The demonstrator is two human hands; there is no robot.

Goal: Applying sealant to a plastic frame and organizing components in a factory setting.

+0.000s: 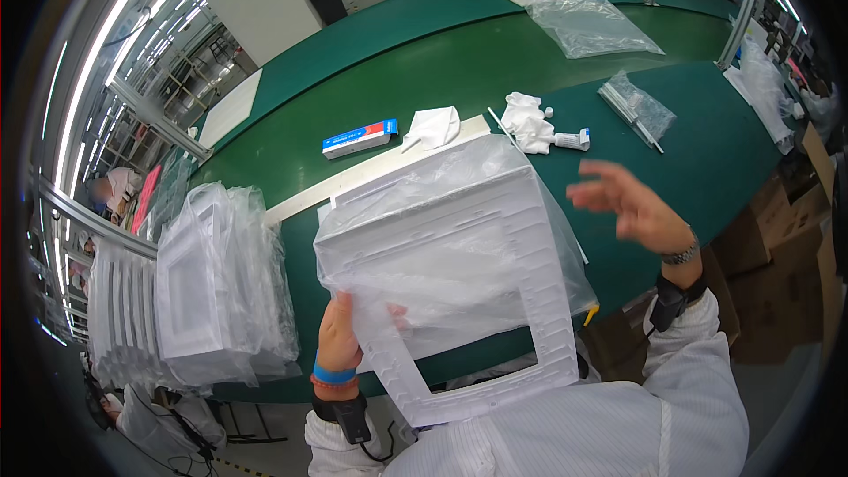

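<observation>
Your left hand (340, 336) grips the bagged white plastic frame (459, 256) while your right hand (632, 208) hovers spread and empty beside it.

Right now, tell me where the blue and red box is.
In the head view, the blue and red box lies on the green table, left of centre, just left of the folded white mask and beyond the bagged frame.

This is a factory assembly hall. A long green-matted bench (459, 62) runs under strip lights, with a stack of bagged white plastic frames (212, 283) at one side, clear plastic bags (592, 26) farther along, brown cardboard cartons (777, 238) beside it, and the worker's white antistatic sleeves (698, 371).
</observation>
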